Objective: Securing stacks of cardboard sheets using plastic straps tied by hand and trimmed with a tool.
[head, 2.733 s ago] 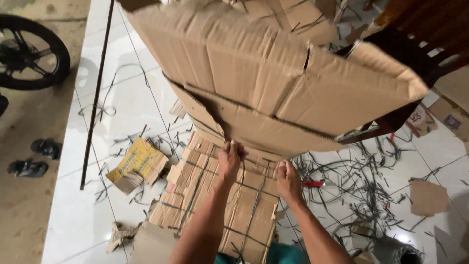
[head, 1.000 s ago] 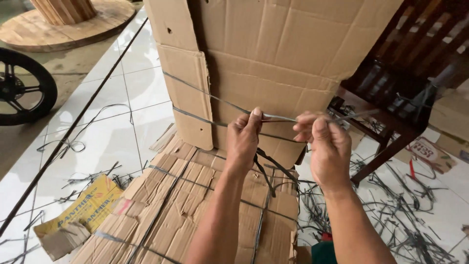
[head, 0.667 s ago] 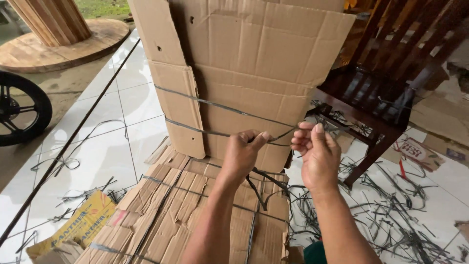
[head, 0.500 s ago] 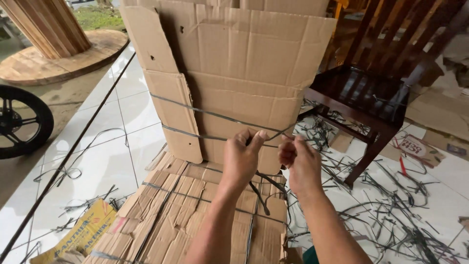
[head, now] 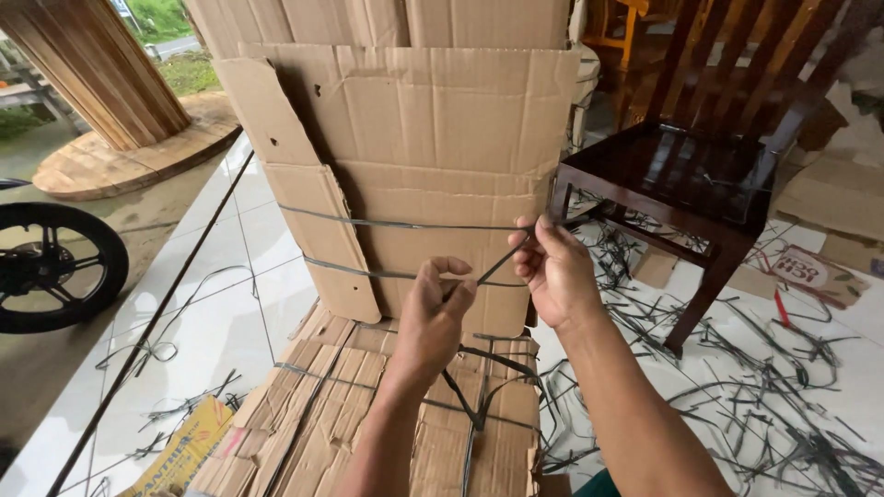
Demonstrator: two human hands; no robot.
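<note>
An upright bundle of flattened cardboard (head: pixel 433 138) stands in front of me, bound by two grey plastic straps (head: pixel 396 224). My left hand (head: pixel 435 317) pinches a dark strap end near the lower strap. My right hand (head: pixel 552 271) grips the same strap piece higher up, at the bundle's right edge; the strap runs taut between the two hands. Below them lies a flat stack of cardboard (head: pixel 368 423) with straps across it.
A dark wooden chair (head: pixel 700 184) stands right. Several cut strap pieces (head: pixel 737 368) litter the white tiled floor. A motorcycle wheel (head: pixel 51 267) is at left, a big wooden cable spool (head: pixel 110 101) behind it. A yellow packet (head: pixel 184 451) lies at lower left.
The cardboard bundle went from tilted overhead to standing upright. My hands rose from the flat stack, took hold of a strap, and my right hand has drawn it up and to the right.
</note>
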